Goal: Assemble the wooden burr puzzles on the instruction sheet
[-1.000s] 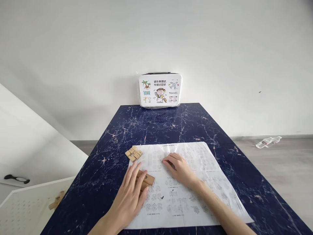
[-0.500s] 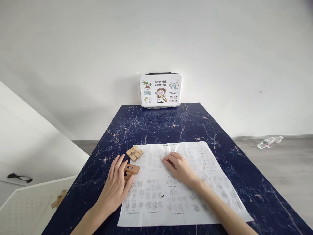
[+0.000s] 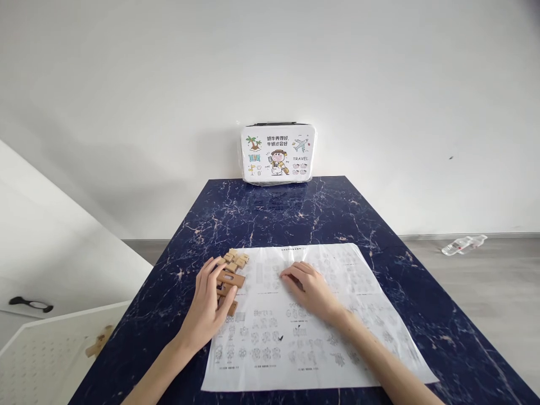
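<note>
My left hand [image 3: 208,301] curls around several brown wooden puzzle pieces [image 3: 234,279] at the left side of a printed sheet [image 3: 261,306]. Its thumb presses on the near side of them and its fingers lie along the far left, partly hiding them. These pieces have slots cut through them. Just beyond the fingertips sits a lighter cluster of small wooden blocks [image 3: 240,261], at the sheet's far left corner. My right hand [image 3: 310,289] rests on the middle of the sheet, fingers bent and together, with nothing visible in them.
A white case [image 3: 277,154] with cartoon prints stands against the wall at the far end of the dark blue marbled table [image 3: 274,216]. Left of the table is a white perforated surface [image 3: 46,354] with a wooden piece [image 3: 99,341] on it. Clear plastic bottles [image 3: 464,244] lie on the floor at right.
My left hand has moved slightly away from me, and the brown pieces have shifted towards the lighter blocks. Another brown piece now shows under the thumb. My right hand has stayed put.
</note>
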A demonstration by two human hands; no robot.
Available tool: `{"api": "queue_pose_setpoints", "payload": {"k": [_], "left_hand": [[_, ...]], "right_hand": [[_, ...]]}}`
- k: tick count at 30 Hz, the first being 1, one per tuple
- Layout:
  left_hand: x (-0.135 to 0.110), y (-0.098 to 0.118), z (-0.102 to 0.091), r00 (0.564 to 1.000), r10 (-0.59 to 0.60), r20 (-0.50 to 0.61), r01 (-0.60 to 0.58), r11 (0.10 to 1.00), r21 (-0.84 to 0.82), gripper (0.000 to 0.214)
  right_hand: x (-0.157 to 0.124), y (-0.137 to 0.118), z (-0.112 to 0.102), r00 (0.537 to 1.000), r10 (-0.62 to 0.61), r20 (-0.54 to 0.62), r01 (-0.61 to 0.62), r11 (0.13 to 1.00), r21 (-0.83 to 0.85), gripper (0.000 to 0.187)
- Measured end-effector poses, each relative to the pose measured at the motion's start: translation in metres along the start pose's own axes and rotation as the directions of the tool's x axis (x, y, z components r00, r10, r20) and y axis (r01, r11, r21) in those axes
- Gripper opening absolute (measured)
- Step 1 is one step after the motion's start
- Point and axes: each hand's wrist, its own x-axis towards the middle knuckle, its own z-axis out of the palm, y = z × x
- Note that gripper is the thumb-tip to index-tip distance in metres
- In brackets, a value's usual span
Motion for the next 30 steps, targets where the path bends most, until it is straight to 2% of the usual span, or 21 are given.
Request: {"api": "queue_pose_setpoints", "payload": {"k": [5,7,8,10,12,13,19,30], "left_hand": [[0.006,-0.006,-0.017,0.978,-0.036,-0.205,0.013,0.994,-0.109,0.016],[0.006,-0.013,-0.021,0.971,-0.141,-0.193,0.105,0.977,-0.187,0.017],[0.005,-0.017,-0.022,0.958,-0.237,-0.162,0.190,0.946,-0.263,0.020],[0.005,-0.024,-0.022,0.899,-0.430,-0.083,0.347,0.814,-0.466,0.024],[0.006,-0.029,-0.020,0.840,-0.541,-0.034,0.405,0.668,-0.624,0.025],[0.007,-0.030,-0.018,0.823,-0.567,-0.030,0.404,0.623,-0.670,0.025],[0.014,-0.032,-0.015,0.777,-0.627,-0.055,0.382,0.539,-0.751,0.021],[0.014,-0.029,-0.014,0.756,-0.654,-0.031,0.396,0.495,-0.773,0.019]], "right_hand": [[0.000,0.000,-0.001,1.000,0.000,0.001,0.000,1.000,-0.007,0.019],[0.000,-0.001,-0.001,1.000,0.001,0.002,-0.001,1.000,-0.008,0.018],[0.000,-0.001,-0.001,1.000,0.001,0.001,-0.001,1.000,-0.008,0.018],[0.000,0.000,0.000,1.000,0.000,0.000,0.000,1.000,-0.009,0.018],[-0.001,0.002,0.001,1.000,-0.002,-0.001,0.002,1.000,-0.009,0.018],[-0.001,0.002,0.002,1.000,-0.004,-0.002,0.004,1.000,-0.008,0.018],[-0.001,0.005,0.003,1.000,-0.012,-0.004,0.012,1.000,-0.012,0.017],[-0.002,0.005,0.003,0.999,-0.035,-0.024,0.034,0.998,-0.043,0.017]]}}
